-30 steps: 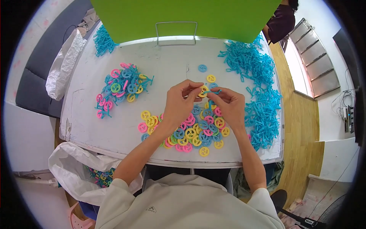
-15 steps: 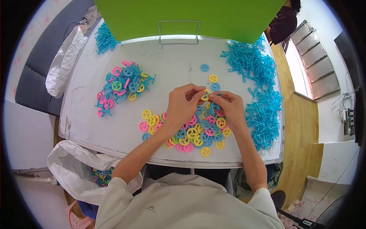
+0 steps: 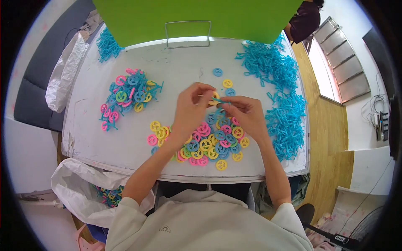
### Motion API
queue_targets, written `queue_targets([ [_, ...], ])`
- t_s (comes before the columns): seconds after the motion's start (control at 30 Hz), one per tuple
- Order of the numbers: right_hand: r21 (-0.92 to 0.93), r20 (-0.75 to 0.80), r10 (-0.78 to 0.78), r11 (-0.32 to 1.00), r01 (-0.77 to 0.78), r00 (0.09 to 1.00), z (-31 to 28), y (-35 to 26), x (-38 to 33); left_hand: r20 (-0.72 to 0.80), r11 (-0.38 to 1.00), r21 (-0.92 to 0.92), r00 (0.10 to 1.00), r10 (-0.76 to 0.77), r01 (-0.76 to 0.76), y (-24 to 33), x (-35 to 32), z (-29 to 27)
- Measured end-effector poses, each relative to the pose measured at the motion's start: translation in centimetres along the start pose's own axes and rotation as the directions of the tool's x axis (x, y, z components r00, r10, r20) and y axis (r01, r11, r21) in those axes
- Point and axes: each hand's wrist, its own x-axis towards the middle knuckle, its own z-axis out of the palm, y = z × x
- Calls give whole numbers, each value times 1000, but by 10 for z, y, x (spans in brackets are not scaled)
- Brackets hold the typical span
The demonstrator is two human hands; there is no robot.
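Over the middle of the white table, my left hand (image 3: 190, 109) pinches a small yellow plastic wheel (image 3: 215, 96) that is seen almost edge-on. My right hand (image 3: 248, 113) is closed on a blue plastic stick (image 3: 220, 101), whose end meets the wheel. Whether the stick passes through the wheel's centre I cannot tell. Just below both hands spreads a heap of loose wheels (image 3: 205, 145) in yellow, pink, blue and green. Beyond them lie two blue wheels (image 3: 217, 72) and a yellow wheel (image 3: 227, 83).
Joined wheel-and-stick pieces (image 3: 133, 95) are piled at the left. Large piles of blue sticks (image 3: 285, 121) line the right side; a smaller stick pile (image 3: 107, 45) sits far left. A green panel (image 3: 188, 16) borders the back. A white sack (image 3: 75, 184) holds more pieces. Another person (image 3: 305, 21) is far right.
The yellow wheel has turned from facing up to nearly edge-on, and the blue stick now points at it from my right hand. The whole view has shifted slightly.
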Motion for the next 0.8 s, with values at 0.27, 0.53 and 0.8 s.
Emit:
queue_targets([
  [0.27, -906, -315, -423, 401, -136, 850, -94, 17, 6, -425, 741, 666, 772, 472, -86, 26, 28, -90],
  [0.53, -858, -362, -206, 454, -239, 909, -105, 38, 11, -525, 914, 393, 792, 313, -101, 33, 29, -112],
  [0.8, -778, -162, -455, 605, 170, 876, -49, -5, 9, -122, 980, -169, 984, -129, 107, 17, 24, -55],
])
